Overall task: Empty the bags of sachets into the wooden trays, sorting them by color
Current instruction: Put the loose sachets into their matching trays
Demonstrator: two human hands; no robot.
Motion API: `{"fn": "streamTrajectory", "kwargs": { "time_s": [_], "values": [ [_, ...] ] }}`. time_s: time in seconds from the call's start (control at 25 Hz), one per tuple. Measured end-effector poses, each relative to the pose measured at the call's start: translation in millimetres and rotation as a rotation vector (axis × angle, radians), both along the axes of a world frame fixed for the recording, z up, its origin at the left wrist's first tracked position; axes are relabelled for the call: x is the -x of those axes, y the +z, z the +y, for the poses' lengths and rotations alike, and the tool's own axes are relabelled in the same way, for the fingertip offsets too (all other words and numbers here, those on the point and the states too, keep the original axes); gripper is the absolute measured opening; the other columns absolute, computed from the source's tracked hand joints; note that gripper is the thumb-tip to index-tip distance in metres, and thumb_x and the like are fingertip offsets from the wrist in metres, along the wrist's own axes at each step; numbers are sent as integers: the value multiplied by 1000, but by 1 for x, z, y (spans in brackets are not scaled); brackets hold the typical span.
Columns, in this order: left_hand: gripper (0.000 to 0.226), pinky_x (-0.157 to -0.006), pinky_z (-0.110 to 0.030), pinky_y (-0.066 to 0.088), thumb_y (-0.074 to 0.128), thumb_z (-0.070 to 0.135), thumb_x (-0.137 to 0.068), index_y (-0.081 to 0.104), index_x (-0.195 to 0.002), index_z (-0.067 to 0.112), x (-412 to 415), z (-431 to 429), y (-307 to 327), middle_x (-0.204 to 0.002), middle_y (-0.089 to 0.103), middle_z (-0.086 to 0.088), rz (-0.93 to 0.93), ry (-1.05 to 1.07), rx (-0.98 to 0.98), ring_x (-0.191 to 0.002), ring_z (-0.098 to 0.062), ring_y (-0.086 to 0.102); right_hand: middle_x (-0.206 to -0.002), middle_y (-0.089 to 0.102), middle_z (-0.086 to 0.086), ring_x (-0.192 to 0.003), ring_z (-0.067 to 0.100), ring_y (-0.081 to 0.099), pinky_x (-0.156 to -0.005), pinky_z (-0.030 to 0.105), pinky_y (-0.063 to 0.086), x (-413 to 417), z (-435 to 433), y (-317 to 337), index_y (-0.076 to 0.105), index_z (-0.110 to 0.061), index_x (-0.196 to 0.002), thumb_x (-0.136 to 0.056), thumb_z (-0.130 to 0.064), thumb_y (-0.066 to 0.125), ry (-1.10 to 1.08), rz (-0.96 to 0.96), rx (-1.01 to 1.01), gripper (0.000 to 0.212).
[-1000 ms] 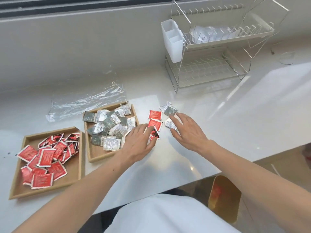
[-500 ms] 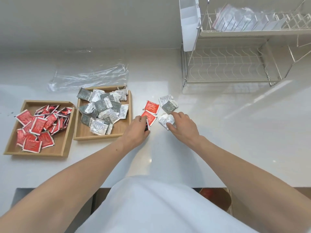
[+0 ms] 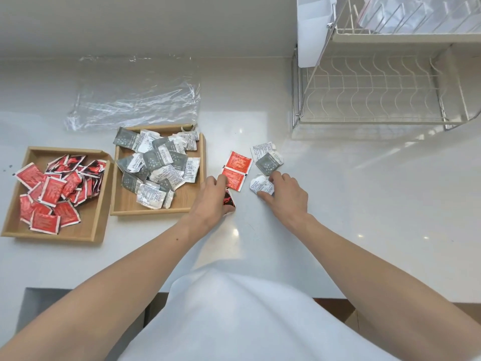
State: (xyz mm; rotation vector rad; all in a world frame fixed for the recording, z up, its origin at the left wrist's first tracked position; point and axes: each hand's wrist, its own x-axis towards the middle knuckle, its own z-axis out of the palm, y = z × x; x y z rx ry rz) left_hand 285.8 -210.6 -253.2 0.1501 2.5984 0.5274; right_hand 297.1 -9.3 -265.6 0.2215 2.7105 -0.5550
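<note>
Two wooden trays sit on the white counter. The left tray [image 3: 15, 220] holds several red sachets [image 3: 52, 190]; the right tray [image 3: 125, 211] holds several grey and white sachets [image 3: 158, 162]. Loose on the counter lie two red sachets [image 3: 237, 169], a grey sachet [image 3: 268, 162] and white ones. My left hand [image 3: 212, 201] is curled around a red-and-black sachet [image 3: 229, 200], with a fingertip on the nearer loose red one. My right hand [image 3: 286, 195] pinches a crumpled white sachet [image 3: 261, 185] between thumb and fingers.
An empty clear plastic bag [image 3: 135, 100] lies flat behind the trays. A white wire dish rack [image 3: 374, 87] with a white cutlery holder [image 3: 313, 29] stands at the back right. The counter's front edge runs just before my body.
The view has tilted downward and closer. My left hand has closed over the red-and-black sachet, and my right hand has drawn in onto the crumpled white sachet.
</note>
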Motion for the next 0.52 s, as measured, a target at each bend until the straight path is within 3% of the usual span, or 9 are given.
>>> {"fn": "streamTrajectory", "kwargs": {
  "time_s": [0.12,0.2,0.28,0.36,0.52],
  "values": [
    [26,-66,-31,38,73,16,-82,60,-104,12,5,-6,0,-96,66,-9,-15,15,-113,-90,-30,62,-102,58,1,-99,26,55,-74,38,44,-1,4,-3,52,-19,-102,-90,-40,61,-55,0,116,25],
    [20,-61,-22,38,72,12,-82,66,-101,13,11,-3,6,-90,69,-3,-6,93,-204,-82,-23,63,-93,60,-1,-91,27,57,-72,39,45,1,7,-1,49,-20,-94,-89,-36,62,-101,-26,184,21],
    [25,-58,-11,37,75,11,-79,67,-103,16,20,3,14,-86,67,2,-12,210,-301,-76,-16,61,-88,63,-3,-87,25,59,-73,39,47,4,10,2,50,-22,-94,-87,-34,64,-173,-52,281,20],
    [37,-61,-17,39,79,13,-76,64,-109,15,30,10,15,-91,65,-1,-16,280,-316,-79,-17,61,-88,64,-3,-87,22,60,-74,39,48,11,14,7,52,-24,-98,-86,-35,68,-245,-36,382,22],
    [67,-82,-28,40,84,22,-74,48,-128,7,37,15,3,-120,52,-11,-21,328,-203,-105,-23,55,-94,67,0,-93,22,60,-79,41,50,35,21,14,53,-22,-117,-85,-37,70,-271,18,423,39]
  ]
}}
